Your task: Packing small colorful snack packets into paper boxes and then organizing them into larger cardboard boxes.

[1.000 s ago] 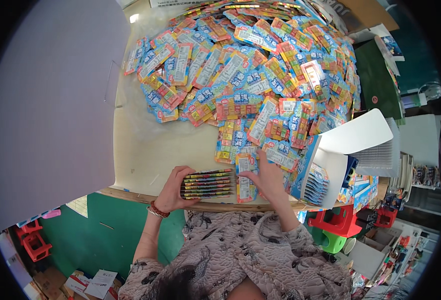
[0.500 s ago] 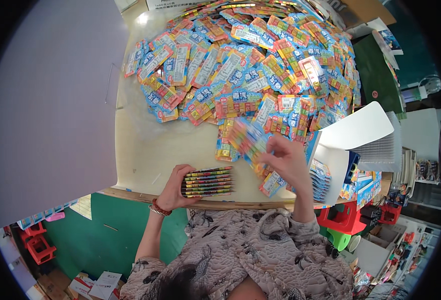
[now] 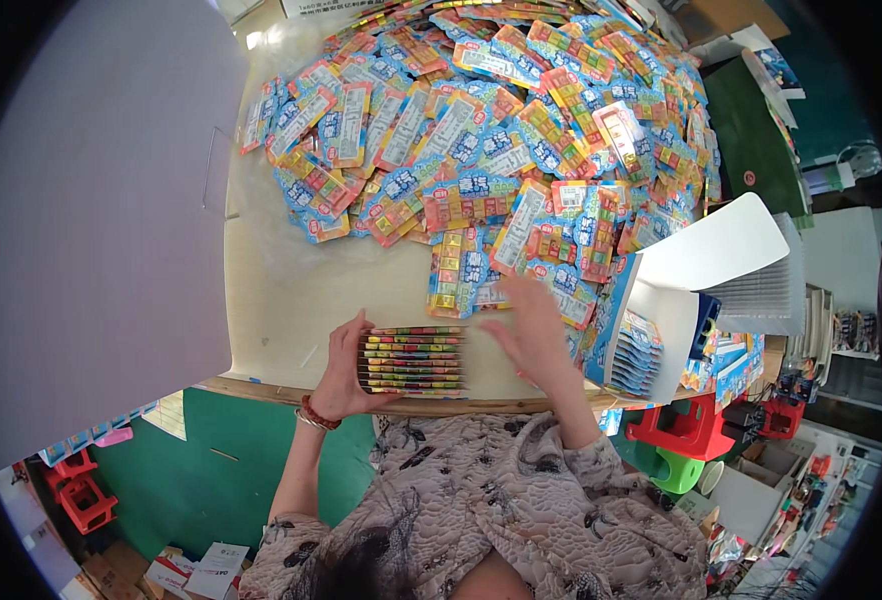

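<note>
A stack of flat, colourful candy blister packs [image 3: 414, 362] stands on edge at the table's near side, edges upward. My left hand [image 3: 337, 372] is closed round the stack's left end, thumb at the near side and fingers at the far side. To the right of the stack, my right hand [image 3: 539, 335] is raised over the table, somewhat blurred. Its thumb and fingers are apart, and no pack shows in it. Just beyond its fingers lie the closest loose packs [image 3: 446, 272], part of a large heap of the same packs [image 3: 461, 130].
An open white-and-blue carton [image 3: 611, 310] holding a row of packs stands on the right, its flap [image 3: 726, 245] raised. A large grey panel [image 3: 101, 220] borders the table's left side. Red stools [image 3: 691, 428] and a green stool [image 3: 677, 470] are on the floor.
The pack that was in my right hand is no longer there, and the stack at my left hand looks thicker. My right hand has shifted left. Loose packs beneath it are gone from the near table edge.
</note>
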